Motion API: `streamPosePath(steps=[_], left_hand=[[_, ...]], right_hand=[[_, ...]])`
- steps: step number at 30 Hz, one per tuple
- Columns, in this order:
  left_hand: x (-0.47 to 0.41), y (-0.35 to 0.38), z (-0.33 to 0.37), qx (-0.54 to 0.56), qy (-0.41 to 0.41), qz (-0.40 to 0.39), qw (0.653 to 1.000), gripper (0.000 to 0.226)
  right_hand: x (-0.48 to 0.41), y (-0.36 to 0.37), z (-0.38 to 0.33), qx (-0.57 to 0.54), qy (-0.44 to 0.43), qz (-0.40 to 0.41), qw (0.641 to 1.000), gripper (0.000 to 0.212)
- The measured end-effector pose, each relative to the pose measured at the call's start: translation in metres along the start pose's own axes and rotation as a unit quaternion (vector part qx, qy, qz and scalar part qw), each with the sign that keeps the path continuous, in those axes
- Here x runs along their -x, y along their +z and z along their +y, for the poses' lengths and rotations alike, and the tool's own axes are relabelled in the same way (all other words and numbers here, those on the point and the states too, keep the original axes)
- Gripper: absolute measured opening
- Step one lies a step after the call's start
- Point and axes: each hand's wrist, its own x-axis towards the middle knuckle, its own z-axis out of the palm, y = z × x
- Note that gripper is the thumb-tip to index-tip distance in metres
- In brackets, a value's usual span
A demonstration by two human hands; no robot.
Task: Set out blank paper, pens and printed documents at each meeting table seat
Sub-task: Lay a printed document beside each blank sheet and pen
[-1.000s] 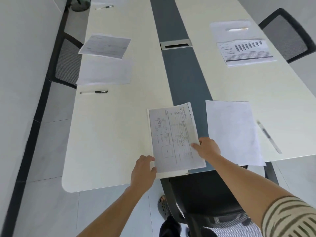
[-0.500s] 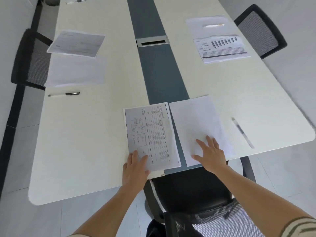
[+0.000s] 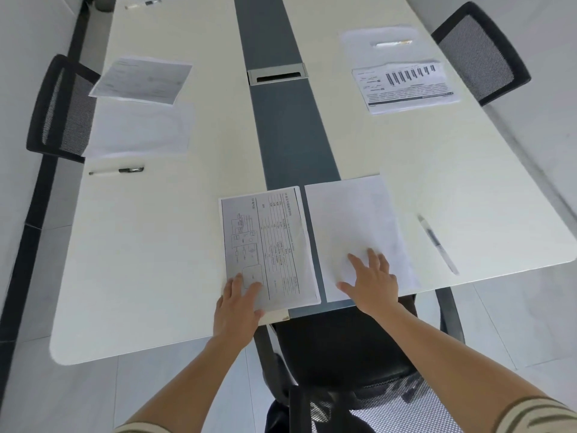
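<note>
Left hand: open; fingers straight, pressing flat on the near corner of the printed document; nothing gripped.
Right hand: open; fingers spread, palm down on the near end of the blank sheet; nothing gripped.
Step in hand: judged to be squaring the two sheets side by side at the end seat, above the chair.
Method: keep pressure light and even so the paper slides without buckling; bring the near edges level with the counter edge; hold the gap between the sheets parallel; lift both palms straight up to avoid dragging.
Printed document: under the left fingers, running away from them; table and diagram in small print, unreadable; lies flat, partly over the dark centre strip.
Blank sheet: under the right fingers, just beside the document, a sliver apart; plain white, flat.
Pen: right of the right fingers, apart from the sheet, angled.
Far seats: beyond the fingers; far left papers with far left pen beside them; far right papers with far right pen lying on the blank one; judged already set.
</note>
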Motion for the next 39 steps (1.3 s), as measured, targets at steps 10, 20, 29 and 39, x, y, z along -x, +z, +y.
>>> streamPosePath(steps=[10,20,29,39], left_hand=[[0.0,0.001,0.002,-0.001,-0.005,0.003,1.0,0.052],[-0.002,0.002,0.001,-0.01,-0.004,0.002,1.0,0.052],[-0.003,0.004,0.001,-0.004,-0.008,0.002,1.0,0.053],[-0.005,0.003,0.001,-0.021,-0.004,0.002,1.0,0.053]], right_hand=[[-0.004,-0.013,0.016,-0.054,0.007,0.042,0.998,0.068],[-0.039,-0.038,0.145,-0.194,0.304,0.087,0.929,0.037],[-0.042,-0.043,0.058,-0.26,0.1,0.128,0.952,0.025],[-0.041,-0.019,0.011,-0.189,0.07,0.056,0.978,0.023]])
